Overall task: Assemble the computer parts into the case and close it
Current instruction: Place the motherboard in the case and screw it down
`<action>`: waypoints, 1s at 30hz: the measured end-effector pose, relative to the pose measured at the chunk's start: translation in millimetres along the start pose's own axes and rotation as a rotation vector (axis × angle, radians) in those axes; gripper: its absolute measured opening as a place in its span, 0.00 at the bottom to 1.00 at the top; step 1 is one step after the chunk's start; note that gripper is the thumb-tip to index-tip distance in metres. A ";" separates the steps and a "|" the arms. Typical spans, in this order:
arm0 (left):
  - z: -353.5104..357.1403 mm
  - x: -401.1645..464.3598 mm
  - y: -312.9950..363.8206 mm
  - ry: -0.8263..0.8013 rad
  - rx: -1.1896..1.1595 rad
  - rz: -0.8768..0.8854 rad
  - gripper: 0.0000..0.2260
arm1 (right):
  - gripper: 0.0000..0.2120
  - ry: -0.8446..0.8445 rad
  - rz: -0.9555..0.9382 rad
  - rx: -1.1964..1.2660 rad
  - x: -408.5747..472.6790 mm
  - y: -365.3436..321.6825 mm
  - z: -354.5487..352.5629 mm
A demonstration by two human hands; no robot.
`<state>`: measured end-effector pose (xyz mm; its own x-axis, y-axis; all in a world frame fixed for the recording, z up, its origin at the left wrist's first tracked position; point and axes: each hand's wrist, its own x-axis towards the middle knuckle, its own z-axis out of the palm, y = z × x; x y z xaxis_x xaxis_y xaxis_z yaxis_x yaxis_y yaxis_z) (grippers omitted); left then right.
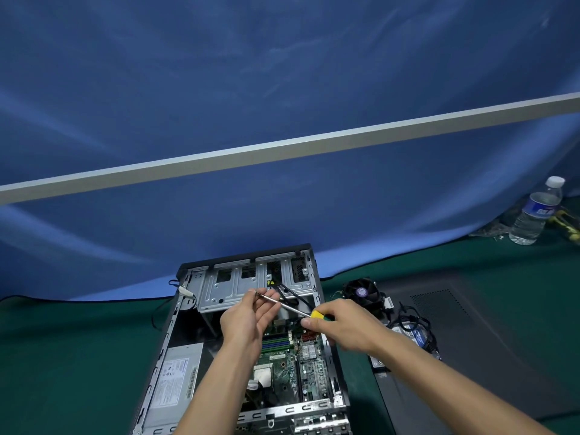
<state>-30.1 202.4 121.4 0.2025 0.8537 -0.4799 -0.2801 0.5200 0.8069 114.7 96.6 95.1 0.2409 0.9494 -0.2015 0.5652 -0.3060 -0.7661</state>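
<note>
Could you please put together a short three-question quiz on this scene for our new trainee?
1. True or false: the side panel is already fitted on the case.
2. Which hand grips the screwdriver by its yellow handle? A) the left hand B) the right hand C) neither
3. Fill in: the cooling fan lies outside the case on the green ____.

Key
1. False: it lies flat on the mat, right of the open case.
2. B: the left hand only holds the shaft near the tip.
3. mat
</note>
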 end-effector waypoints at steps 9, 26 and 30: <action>-27.9 26.9 28.4 -0.019 0.046 0.025 0.11 | 0.18 -0.058 0.021 -0.036 35.2 -50.2 -0.7; -86.1 70.4 45.7 0.057 -0.154 -0.145 0.12 | 0.18 -0.295 0.369 0.354 61.0 -128.2 9.2; -91.8 80.7 45.6 0.122 -0.236 -0.222 0.10 | 0.17 0.017 0.314 0.667 65.9 -125.0 13.0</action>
<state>-112.6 297.6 87.9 0.1729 0.7088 -0.6839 -0.4539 0.6735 0.5833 49.6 198.4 169.6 0.3276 0.8212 -0.4673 -0.1312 -0.4503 -0.8832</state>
